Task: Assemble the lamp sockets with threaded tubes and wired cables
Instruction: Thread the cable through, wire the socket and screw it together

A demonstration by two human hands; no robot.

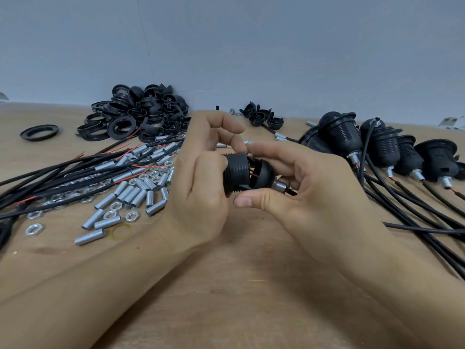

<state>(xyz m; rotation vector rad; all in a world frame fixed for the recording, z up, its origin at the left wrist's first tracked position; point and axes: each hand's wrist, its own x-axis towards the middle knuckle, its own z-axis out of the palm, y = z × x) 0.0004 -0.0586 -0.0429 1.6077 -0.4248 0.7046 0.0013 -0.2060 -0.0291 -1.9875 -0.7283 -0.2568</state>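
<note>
Lying sideways, the socket body (236, 172) is pinched by the left hand (201, 182), while the right hand (312, 187) pinches the cap (261, 176) just beside it.

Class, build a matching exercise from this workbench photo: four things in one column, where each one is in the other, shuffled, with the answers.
1. threaded socket body
2. loose metal tubes
3. finished sockets
4. single black ring

A. far left, lying alone
B. row at right
C. held between both hands
D. scattered left of the hands

Pairs: 1-C, 2-D, 3-B, 4-A
</note>
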